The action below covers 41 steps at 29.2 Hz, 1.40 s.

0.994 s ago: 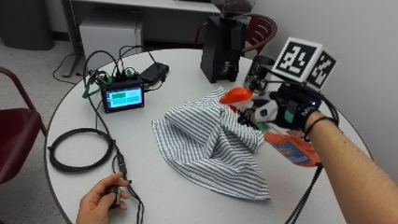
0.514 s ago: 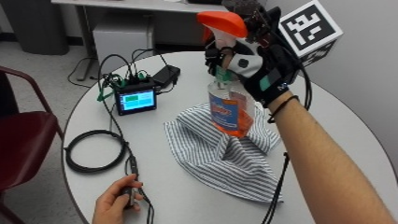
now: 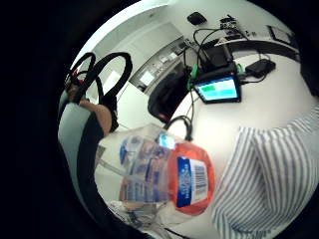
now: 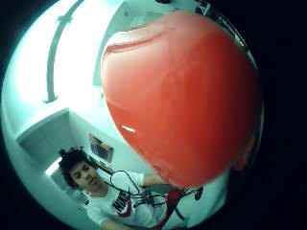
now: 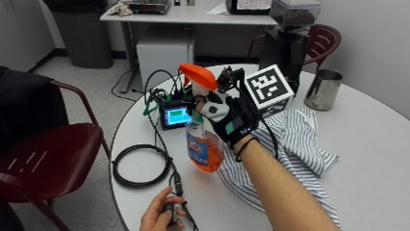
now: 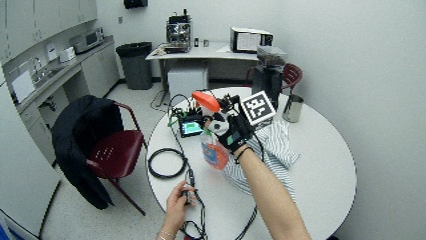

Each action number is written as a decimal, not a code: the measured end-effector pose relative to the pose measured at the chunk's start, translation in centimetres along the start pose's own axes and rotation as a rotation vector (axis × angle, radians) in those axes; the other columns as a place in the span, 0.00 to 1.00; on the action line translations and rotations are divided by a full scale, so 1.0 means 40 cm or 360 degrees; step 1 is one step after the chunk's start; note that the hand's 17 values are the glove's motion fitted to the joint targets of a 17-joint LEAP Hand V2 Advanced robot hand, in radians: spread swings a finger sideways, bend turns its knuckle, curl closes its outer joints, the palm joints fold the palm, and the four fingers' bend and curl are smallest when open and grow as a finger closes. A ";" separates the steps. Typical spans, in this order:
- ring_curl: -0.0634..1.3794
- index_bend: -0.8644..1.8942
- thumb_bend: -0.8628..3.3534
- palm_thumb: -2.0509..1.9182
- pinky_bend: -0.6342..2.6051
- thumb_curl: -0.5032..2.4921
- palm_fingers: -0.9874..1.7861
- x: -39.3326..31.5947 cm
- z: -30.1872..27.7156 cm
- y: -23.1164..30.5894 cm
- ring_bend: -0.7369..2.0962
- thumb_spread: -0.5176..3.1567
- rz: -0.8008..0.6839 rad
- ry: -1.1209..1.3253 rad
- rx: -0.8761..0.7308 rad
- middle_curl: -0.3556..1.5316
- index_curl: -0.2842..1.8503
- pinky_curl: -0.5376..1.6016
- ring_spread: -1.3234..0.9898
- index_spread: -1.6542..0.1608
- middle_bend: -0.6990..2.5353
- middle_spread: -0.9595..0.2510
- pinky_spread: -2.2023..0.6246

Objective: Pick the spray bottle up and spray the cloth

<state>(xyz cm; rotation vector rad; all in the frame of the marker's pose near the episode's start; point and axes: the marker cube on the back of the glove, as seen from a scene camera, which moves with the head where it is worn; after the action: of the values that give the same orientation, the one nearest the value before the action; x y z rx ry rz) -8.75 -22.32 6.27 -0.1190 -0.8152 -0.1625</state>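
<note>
My gloved right hand (image 5: 227,118) grips the neck of the spray bottle (image 5: 204,147) and holds it upright above the round white table (image 5: 371,144). The bottle is clear, with orange liquid and an orange spray head (image 5: 197,76) whose tip faces left, away from the cloth. The striped grey-and-white cloth (image 5: 298,139) lies crumpled on the table, just right of the bottle and under my forearm. The little finger side palm view shows the bottle's base (image 3: 172,179) beside the cloth (image 3: 269,169). In the thumb side palm view the orange head (image 4: 182,96) fills most of the picture.
A small lit screen (image 5: 176,115) with cables stands behind the bottle. A coiled black cable (image 5: 137,166) lies at the table's left edge. A bare left hand (image 5: 160,214) holds a small device at the front edge. A metal cup (image 5: 322,89) and black grinder (image 5: 288,41) stand at the back.
The hand has lifted the bottle from a tilted position by the cloth to upright. The bottle now hangs at the cloth's left side. The outside camera has shifted too.
</note>
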 end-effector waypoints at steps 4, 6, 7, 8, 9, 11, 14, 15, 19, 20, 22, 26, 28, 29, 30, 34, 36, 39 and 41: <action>0.35 0.35 0.20 0.76 0.31 0.38 0.78 0.018 0.004 0.005 0.50 0.32 -0.0014 -0.0018 -0.0031 0.45 0.27 0.43 0.51 0.78 0.37 0.69 0.76; 0.35 0.35 0.20 0.76 0.31 0.38 0.78 0.022 0.002 0.010 0.50 0.32 -0.0019 -0.0012 -0.0052 0.45 0.27 0.43 0.51 0.78 0.37 0.69 0.76; 0.35 0.35 0.20 0.76 0.31 0.38 0.78 0.025 0.000 0.013 0.50 0.32 -0.0020 -0.0012 -0.0058 0.45 0.27 0.43 0.51 0.78 0.37 0.69 0.76; 0.34 0.35 0.20 0.76 0.31 0.38 0.78 0.030 -0.003 0.016 0.50 0.32 -0.0019 -0.0017 -0.0059 0.45 0.27 0.43 0.51 0.78 0.37 0.69 0.76; 0.34 0.35 0.20 0.76 0.31 0.38 0.78 0.036 -0.007 0.018 0.50 0.32 -0.0018 -0.0029 -0.0055 0.45 0.27 0.43 0.51 0.78 0.37 0.69 0.76; 0.34 0.35 0.20 0.76 0.31 0.38 0.78 0.047 -0.017 0.021 0.50 0.32 -0.0016 -0.0068 -0.0037 0.45 0.27 0.43 0.52 0.78 0.37 0.69 0.76; 0.34 0.35 0.20 0.76 0.32 0.38 0.78 0.063 -0.025 0.021 0.50 0.32 -0.0018 -0.0110 -0.0026 0.45 0.27 0.43 0.51 0.77 0.37 0.69 0.75; 0.34 0.35 0.20 0.76 0.32 0.38 0.77 0.068 -0.023 0.021 0.49 0.32 -0.0016 -0.0113 -0.0034 0.45 0.27 0.43 0.51 0.77 0.37 0.69 0.75; 0.34 0.34 0.20 0.76 0.32 0.38 0.75 0.083 0.000 0.036 0.48 0.33 0.0001 -0.0092 -0.0099 0.44 0.26 0.43 0.51 0.76 0.37 0.69 0.75; 0.34 0.34 0.20 0.76 0.32 0.38 0.75 0.084 0.005 0.042 0.48 0.33 0.0008 -0.0082 -0.0117 0.44 0.26 0.43 0.51 0.76 0.37 0.69 0.75; 0.34 0.34 0.20 0.76 0.31 0.38 0.72 0.086 0.009 0.051 0.47 0.33 0.0017 -0.0063 -0.0150 0.44 0.25 0.43 0.51 0.75 0.36 0.69 0.75; 0.34 0.33 0.20 0.75 0.30 0.37 0.67 0.088 0.003 0.062 0.47 0.35 0.0029 -0.0026 -0.0179 0.44 0.25 0.43 0.52 0.75 0.36 0.69 0.77; 0.34 0.34 0.20 0.75 0.29 0.37 0.65 0.086 -0.003 0.067 0.46 0.36 0.0035 -0.0014 -0.0184 0.43 0.24 0.42 0.52 0.75 0.35 0.69 0.77; 0.33 0.34 0.20 0.75 0.30 0.37 0.64 0.084 -0.005 0.070 0.46 0.36 0.0036 -0.0007 -0.0187 0.42 0.24 0.42 0.52 0.75 0.34 0.70 0.77; 0.33 0.34 0.20 0.75 0.30 0.36 0.63 0.080 -0.007 0.074 0.46 0.36 0.0035 0.0002 -0.0190 0.42 0.24 0.42 0.52 0.75 0.34 0.70 0.78; 0.33 0.33 0.20 0.75 0.30 0.36 0.62 0.063 -0.027 0.098 0.46 0.37 0.0013 0.0049 -0.0208 0.42 0.23 0.42 0.52 0.75 0.33 0.70 0.78; 0.32 0.33 0.20 0.75 0.30 0.36 0.62 0.056 -0.048 0.115 0.46 0.37 0.0012 0.0087 -0.0222 0.41 0.23 0.42 0.52 0.75 0.33 0.70 0.79; 0.32 0.33 0.20 0.75 0.30 0.36 0.62 0.041 -0.089 0.152 0.46 0.38 0.0059 0.0192 -0.0225 0.41 0.22 0.42 0.52 0.75 0.33 0.70 0.79; 0.32 0.34 0.20 0.75 0.30 0.35 0.63 0.031 -0.121 0.182 0.46 0.38 0.0073 0.0269 -0.0219 0.41 0.22 0.42 0.52 0.75 0.33 0.70 0.79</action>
<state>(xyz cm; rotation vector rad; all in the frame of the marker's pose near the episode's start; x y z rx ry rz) -3.07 -16.13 3.59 -0.2499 -0.6318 -0.1830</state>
